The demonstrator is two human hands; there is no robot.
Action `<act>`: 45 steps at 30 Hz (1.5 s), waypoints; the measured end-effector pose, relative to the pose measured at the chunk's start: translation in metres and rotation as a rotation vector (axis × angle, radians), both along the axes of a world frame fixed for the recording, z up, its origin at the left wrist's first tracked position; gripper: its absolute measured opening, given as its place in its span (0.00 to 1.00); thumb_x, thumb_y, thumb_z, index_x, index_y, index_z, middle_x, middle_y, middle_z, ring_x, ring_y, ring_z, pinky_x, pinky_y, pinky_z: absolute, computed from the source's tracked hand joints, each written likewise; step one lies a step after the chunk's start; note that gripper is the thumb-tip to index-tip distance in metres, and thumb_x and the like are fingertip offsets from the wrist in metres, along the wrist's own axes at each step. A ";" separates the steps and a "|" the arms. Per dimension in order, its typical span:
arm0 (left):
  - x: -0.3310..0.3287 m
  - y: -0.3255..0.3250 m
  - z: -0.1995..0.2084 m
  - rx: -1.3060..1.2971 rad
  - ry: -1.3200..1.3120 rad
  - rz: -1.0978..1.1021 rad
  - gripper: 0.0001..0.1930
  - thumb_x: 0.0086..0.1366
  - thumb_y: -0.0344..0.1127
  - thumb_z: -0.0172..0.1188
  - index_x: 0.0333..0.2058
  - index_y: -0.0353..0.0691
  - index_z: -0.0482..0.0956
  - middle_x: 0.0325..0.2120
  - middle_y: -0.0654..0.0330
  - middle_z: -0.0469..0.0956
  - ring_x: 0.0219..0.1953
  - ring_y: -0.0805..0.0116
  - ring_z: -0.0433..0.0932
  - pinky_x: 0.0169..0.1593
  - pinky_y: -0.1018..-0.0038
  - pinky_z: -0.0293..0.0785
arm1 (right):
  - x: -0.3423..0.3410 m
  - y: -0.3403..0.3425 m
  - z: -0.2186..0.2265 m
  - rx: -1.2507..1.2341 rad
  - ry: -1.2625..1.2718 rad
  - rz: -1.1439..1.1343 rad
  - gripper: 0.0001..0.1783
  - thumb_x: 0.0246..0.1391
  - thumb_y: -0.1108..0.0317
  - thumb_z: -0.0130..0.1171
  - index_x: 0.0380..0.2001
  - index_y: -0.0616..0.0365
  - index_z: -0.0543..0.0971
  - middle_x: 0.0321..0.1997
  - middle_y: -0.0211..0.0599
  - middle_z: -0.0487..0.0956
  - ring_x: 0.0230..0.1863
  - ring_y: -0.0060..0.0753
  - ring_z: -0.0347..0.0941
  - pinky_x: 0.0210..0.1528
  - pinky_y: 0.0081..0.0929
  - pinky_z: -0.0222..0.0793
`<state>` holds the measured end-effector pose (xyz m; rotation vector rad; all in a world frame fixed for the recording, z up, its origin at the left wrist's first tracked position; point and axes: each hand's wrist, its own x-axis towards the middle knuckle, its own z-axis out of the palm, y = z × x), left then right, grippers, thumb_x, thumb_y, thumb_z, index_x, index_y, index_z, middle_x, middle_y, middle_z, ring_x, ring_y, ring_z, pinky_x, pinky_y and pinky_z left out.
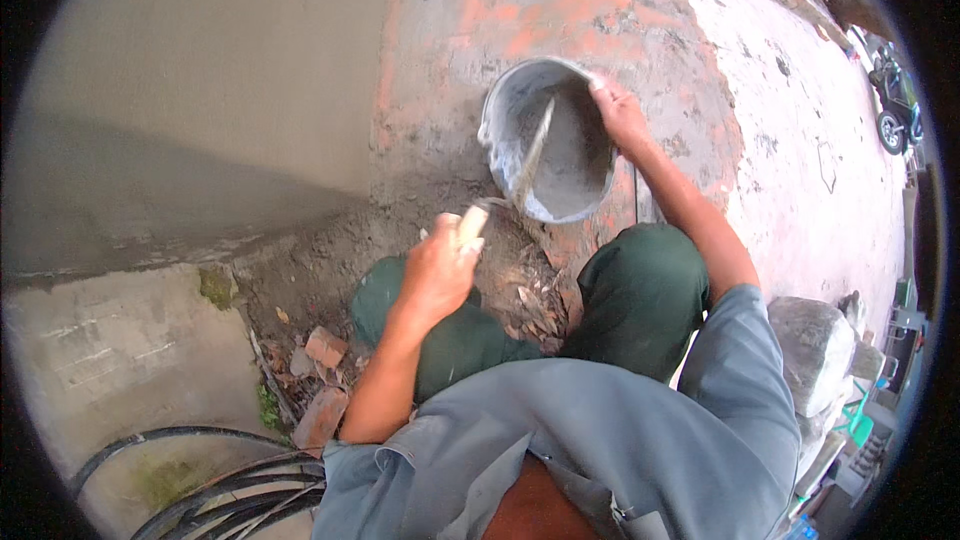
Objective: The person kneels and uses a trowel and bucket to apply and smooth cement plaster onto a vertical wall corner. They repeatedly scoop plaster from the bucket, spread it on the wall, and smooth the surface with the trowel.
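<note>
My left hand (440, 268) is closed around the pale wooden handle of a trowel (535, 150). The trowel's blade is seen nearly edge-on and reaches over the rim into a mortar-caked bucket (517, 100). With my right hand (622, 120) I grip the bucket's far right rim, thumb over the edge. The bucket is tilted so that its mouth faces me, and grey mortar (575, 165) coats its inside. It is in front of my bent knees, before a wall (540, 0) with grey patches over reddish brick.
Smooth grey plaster (220, 60) covers the wall to the left. Broken bricks (325, 348) and soil lie beside my left knee. Black hoses (230, 490) coil at lower left. Stone blocks (812, 350) stand at my right, and a motorbike (893, 105) is far off at right.
</note>
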<state>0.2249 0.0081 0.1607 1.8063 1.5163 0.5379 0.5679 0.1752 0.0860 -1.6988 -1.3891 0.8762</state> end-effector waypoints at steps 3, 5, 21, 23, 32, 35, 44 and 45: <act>0.039 0.045 -0.038 -0.140 0.290 -0.036 0.15 0.65 0.41 0.54 0.41 0.33 0.69 0.33 0.39 0.79 0.38 0.39 0.79 0.42 0.48 0.73 | -0.019 0.007 0.013 0.120 -0.115 0.184 0.20 0.63 0.59 0.52 0.52 0.61 0.76 0.52 0.50 0.78 0.55 0.47 0.74 0.57 0.36 0.67; 0.058 0.070 -0.059 -0.146 0.402 -0.009 0.14 0.65 0.40 0.53 0.41 0.34 0.70 0.34 0.40 0.80 0.38 0.39 0.80 0.43 0.47 0.74 | -0.031 0.008 0.019 0.200 -0.176 0.239 0.19 0.62 0.61 0.53 0.52 0.60 0.77 0.52 0.50 0.78 0.56 0.46 0.74 0.59 0.36 0.66; 0.073 0.064 -0.099 -0.866 -0.355 -0.204 0.18 0.70 0.49 0.48 0.39 0.39 0.73 0.24 0.60 0.74 0.17 0.72 0.71 0.18 0.70 0.71 | -0.028 0.016 0.016 0.126 0.054 0.174 0.20 0.64 0.59 0.50 0.50 0.61 0.78 0.51 0.43 0.80 0.52 0.37 0.75 0.56 0.30 0.66; 0.070 0.065 -0.093 -0.908 -0.459 -0.210 0.17 0.70 0.50 0.48 0.40 0.40 0.72 0.24 0.62 0.73 0.17 0.73 0.71 0.17 0.72 0.70 | -0.022 0.016 0.017 0.077 0.174 0.110 0.20 0.65 0.59 0.49 0.50 0.62 0.78 0.49 0.39 0.81 0.51 0.31 0.75 0.55 0.28 0.66; 0.053 0.058 -0.041 -0.790 -0.816 -0.195 0.19 0.70 0.53 0.50 0.45 0.42 0.71 0.23 0.65 0.71 0.18 0.79 0.69 0.17 0.80 0.67 | 0.033 0.012 -0.009 -0.098 0.051 -0.256 0.30 0.67 0.48 0.38 0.52 0.65 0.75 0.46 0.45 0.79 0.49 0.36 0.72 0.53 0.34 0.65; 0.025 0.042 -0.018 -0.731 -0.943 -0.137 0.18 0.70 0.51 0.51 0.46 0.42 0.71 0.23 0.66 0.71 0.18 0.80 0.68 0.17 0.81 0.68 | 0.051 0.013 -0.025 -0.179 0.360 -0.191 0.30 0.67 0.48 0.36 0.53 0.61 0.75 0.50 0.42 0.78 0.50 0.36 0.71 0.55 0.35 0.64; -0.104 -0.054 0.027 -0.542 -0.910 0.140 0.19 0.69 0.49 0.53 0.47 0.39 0.72 0.23 0.67 0.73 0.19 0.82 0.69 0.18 0.83 0.68 | 0.069 0.003 -0.023 -0.247 0.752 -0.247 0.33 0.67 0.45 0.39 0.61 0.61 0.66 0.59 0.41 0.72 0.55 0.42 0.72 0.54 0.39 0.70; -0.116 -0.070 0.028 -0.535 -0.915 0.241 0.18 0.68 0.49 0.54 0.43 0.40 0.74 0.21 0.68 0.72 0.18 0.82 0.68 0.18 0.82 0.67 | 0.069 0.001 -0.023 -0.251 0.751 -0.265 0.32 0.67 0.45 0.40 0.61 0.61 0.66 0.59 0.41 0.72 0.56 0.43 0.72 0.55 0.39 0.69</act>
